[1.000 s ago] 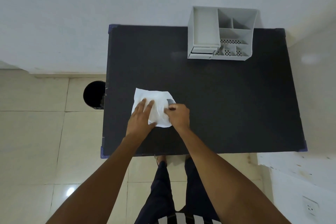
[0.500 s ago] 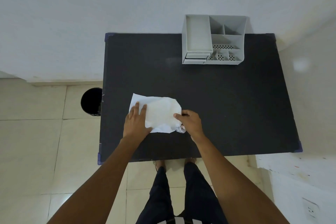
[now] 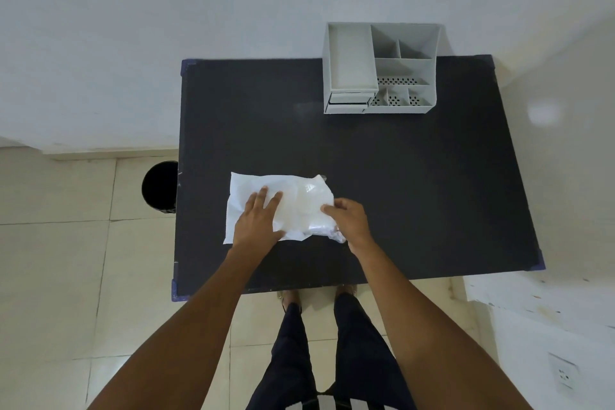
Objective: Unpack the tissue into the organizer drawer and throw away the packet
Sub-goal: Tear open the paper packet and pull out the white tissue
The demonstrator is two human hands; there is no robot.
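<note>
A white tissue stack (image 3: 246,190) lies on the black table (image 3: 399,193), its right part still inside a clear plastic packet (image 3: 312,206). My left hand (image 3: 258,221) presses flat on the bare tissue at the left. My right hand (image 3: 349,220) grips the packet's right end. The grey organizer (image 3: 379,68) stands at the table's far edge, with two small closed drawers (image 3: 347,102) at its front left.
A black round bin (image 3: 159,186) stands on the tiled floor just left of the table. A white wall runs behind the table. A white surface with a socket (image 3: 562,373) lies at the lower right. My legs show below the table's near edge.
My right hand has pulled the packet to the right, baring more of the white tissue under my left hand. The view has also shifted, so the table sits lower in frame.
</note>
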